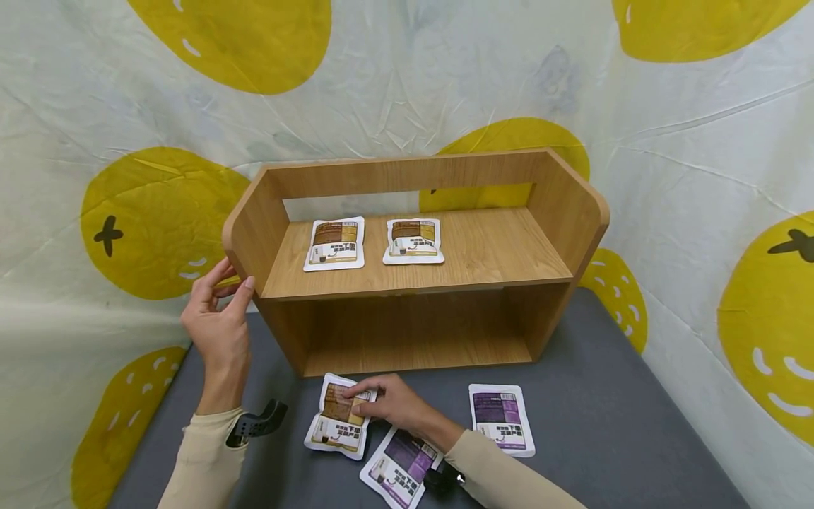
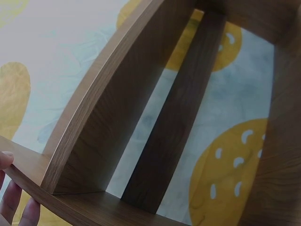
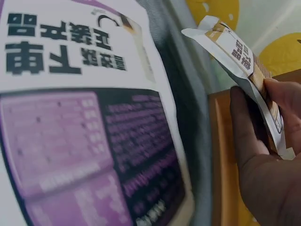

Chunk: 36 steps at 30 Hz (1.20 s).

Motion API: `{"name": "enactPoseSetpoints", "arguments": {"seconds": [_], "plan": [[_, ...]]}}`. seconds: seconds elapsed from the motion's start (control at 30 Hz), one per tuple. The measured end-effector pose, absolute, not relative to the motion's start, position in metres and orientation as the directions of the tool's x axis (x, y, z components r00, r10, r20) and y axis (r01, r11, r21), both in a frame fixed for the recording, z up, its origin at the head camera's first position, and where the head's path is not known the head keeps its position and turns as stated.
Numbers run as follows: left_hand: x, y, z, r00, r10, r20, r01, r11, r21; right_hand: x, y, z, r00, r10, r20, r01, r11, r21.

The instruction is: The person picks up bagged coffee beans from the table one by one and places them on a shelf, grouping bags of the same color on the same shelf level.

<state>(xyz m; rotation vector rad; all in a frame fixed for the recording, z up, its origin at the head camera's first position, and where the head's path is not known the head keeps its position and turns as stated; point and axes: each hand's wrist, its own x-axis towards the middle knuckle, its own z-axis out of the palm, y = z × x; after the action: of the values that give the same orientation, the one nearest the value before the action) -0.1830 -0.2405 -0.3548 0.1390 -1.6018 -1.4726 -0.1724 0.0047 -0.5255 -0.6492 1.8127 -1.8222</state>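
A two-tier wooden shelf stands on the dark table. My left hand grips the edge of its left side panel, thumb on one face and fingers on the other, as the left wrist view also shows. In front of the shelf, my right hand pinches a brown-and-white pouch between thumb and fingers. The right wrist view shows that pouch tilted up in the grasp. Below the right wrist lies a purple-and-white pouch, partly hidden by the forearm. Another purple-and-white pouch lies farther right.
Two brown-and-white pouches, one at left and one nearer the middle, lie on the upper tier. The grey table extends to the right. A pale curtain with yellow fruit prints hangs behind the shelf.
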Motion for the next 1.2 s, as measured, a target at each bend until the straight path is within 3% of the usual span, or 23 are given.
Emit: {"name": "enactPoseSetpoints", "arguments": {"seconds": [0.23,0.53,1.2], "plan": [[-0.184,-0.241,-0.356,-0.571,-0.627,0.529,0.486,0.261,0.834,-0.172,0.019,-0.506,-0.775,-0.632,-0.017,-0.020,0.052,-0.998],[-0.184,-0.242,-0.355,-0.565,-0.635,0.527,0.484,0.261,0.835,-0.173,0.035,-0.486,-0.749,-0.662,0.003,0.019,-0.026,-0.999],[-0.183,-0.241,-0.353,-0.574,-0.630,0.524,0.498,0.239,0.834,-0.170,0.085,-0.425,-0.748,-0.664,0.004,-0.005,0.000,-1.000]]}}
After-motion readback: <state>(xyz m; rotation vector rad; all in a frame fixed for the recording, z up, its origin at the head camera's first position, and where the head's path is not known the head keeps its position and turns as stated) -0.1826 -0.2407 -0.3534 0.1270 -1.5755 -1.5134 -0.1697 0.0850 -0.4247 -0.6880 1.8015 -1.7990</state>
